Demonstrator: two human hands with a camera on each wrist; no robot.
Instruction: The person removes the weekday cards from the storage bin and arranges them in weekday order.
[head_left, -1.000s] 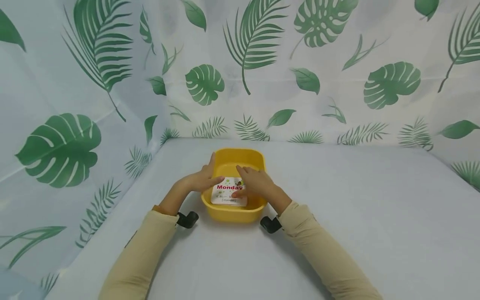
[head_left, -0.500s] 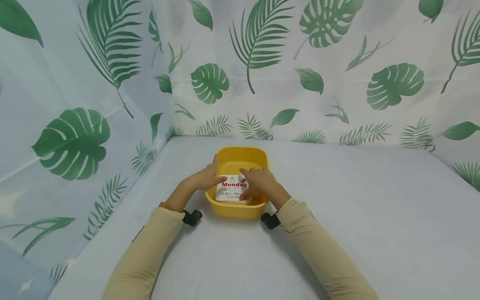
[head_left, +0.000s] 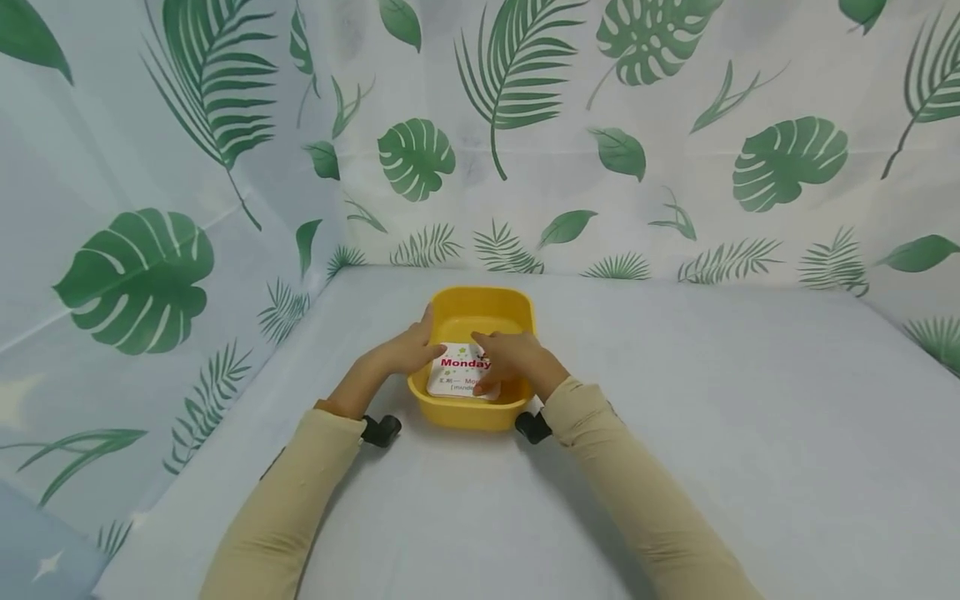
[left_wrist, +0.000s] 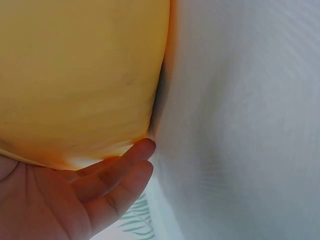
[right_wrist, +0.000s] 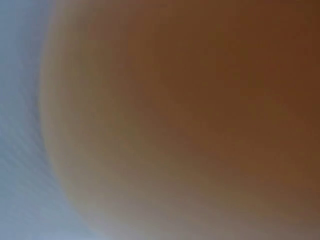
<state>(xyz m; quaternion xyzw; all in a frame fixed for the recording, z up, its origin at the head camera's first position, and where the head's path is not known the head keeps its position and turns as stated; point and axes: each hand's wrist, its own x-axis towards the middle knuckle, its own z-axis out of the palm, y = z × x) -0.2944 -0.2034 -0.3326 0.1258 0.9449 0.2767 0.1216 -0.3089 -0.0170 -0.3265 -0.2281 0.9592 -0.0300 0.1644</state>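
A yellow basin (head_left: 468,414) stands on the white-covered table. Inside it lies a white card (head_left: 450,382) printed with "Monday" in red, its right part covered by my right hand. My left hand (head_left: 408,350) grips the basin's left side, thumb over the rim and fingers outside against the wall, as the left wrist view (left_wrist: 95,197) confirms. My right hand (head_left: 517,357) reaches over the right rim, thumb on the card's lower right and index finger extended above it. Its other fingers are hidden. Blurred orange-brown fills most of the right wrist view.
Black wrist-camera mounts (head_left: 382,431) sit close to the basin's front corners. Leaf-print fabric walls (head_left: 622,158) rise behind and to the left. The tabletop (head_left: 712,400) extends to the right.
The head view has shifted slightly. My right thumb has slid a little to the right over the card. The left hand keeps its hold on the basin, which stays in place.
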